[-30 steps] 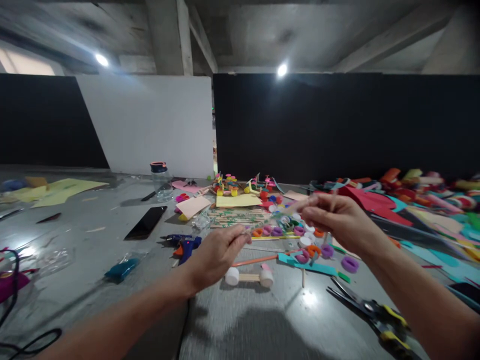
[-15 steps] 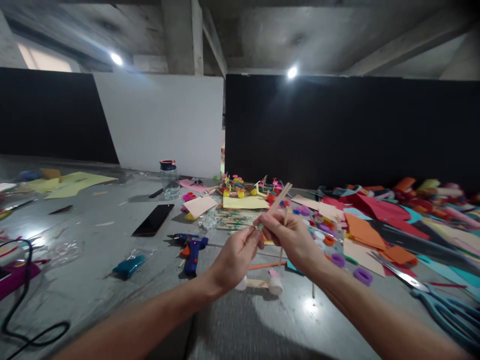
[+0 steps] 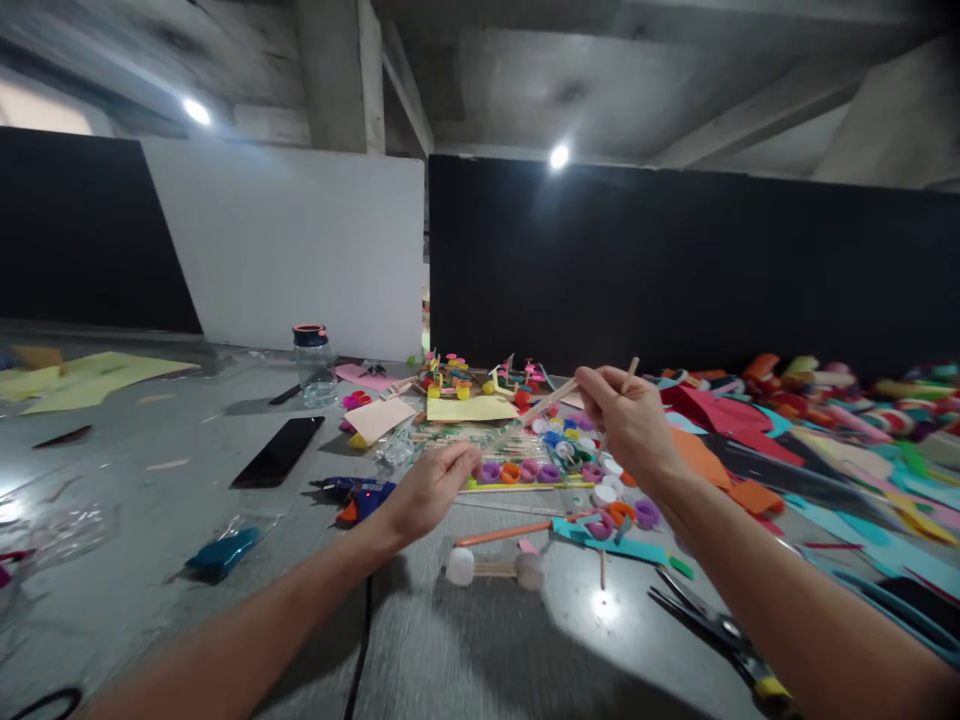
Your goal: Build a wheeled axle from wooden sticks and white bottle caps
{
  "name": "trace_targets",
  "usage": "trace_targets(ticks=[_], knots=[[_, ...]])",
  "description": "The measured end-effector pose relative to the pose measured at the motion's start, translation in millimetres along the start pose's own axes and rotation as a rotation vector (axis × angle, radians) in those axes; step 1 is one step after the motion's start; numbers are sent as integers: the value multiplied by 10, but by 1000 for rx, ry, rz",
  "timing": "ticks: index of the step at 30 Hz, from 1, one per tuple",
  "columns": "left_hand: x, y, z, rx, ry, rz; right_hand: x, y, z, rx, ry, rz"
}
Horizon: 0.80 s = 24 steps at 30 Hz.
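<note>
My right hand [image 3: 628,418] is raised over the table, fingers pinched on a pale wooden stick [image 3: 553,400] that slants down toward my left hand. A second, thin stick [image 3: 634,368] pokes up from the same grip. My left hand [image 3: 441,482], lower and to the left, has thumb and fingers pressed together; what they hold is too blurred to make out. Below the hands lies a small piece of sticks with a white cap [image 3: 460,567] at its left end and another round end at its right. A blue glue gun [image 3: 364,495] lies partly behind my left wrist.
Bottle caps [image 3: 566,440], an orange stick [image 3: 499,534], teal paper [image 3: 637,545] and black-bladed cutters [image 3: 720,625] lie around. To the left are a phone [image 3: 279,452], a water bottle [image 3: 315,370] and a blue packet [image 3: 223,550]. Small colourful models [image 3: 457,378] stand at the back.
My hands have moved apart: the right one went up and to the right with the sticks, the left one shifted left. The view has turned slightly right, showing more of the caps and cutters.
</note>
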<state>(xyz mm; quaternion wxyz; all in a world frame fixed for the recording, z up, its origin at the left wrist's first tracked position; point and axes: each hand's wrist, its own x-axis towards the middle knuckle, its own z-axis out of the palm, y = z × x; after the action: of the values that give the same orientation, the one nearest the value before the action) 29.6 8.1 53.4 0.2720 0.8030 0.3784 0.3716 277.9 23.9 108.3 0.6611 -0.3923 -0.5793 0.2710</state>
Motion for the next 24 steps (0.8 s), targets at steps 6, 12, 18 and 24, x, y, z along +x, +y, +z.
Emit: trace_targets(ticks=[6, 12, 18, 24], knots=[[213, -334, -205, 254, -92, -61, 330, 24, -578, -12, 269, -86], [480, -609, -254, 479, -75, -98, 375, -192, -1060, 22, 431, -223], [642, -183, -115, 389, 34, 62, 129, -242, -711, -78, 352, -211], [362, 696, 175, 51, -51, 260, -221, -325, -30, -43, 132, -144]])
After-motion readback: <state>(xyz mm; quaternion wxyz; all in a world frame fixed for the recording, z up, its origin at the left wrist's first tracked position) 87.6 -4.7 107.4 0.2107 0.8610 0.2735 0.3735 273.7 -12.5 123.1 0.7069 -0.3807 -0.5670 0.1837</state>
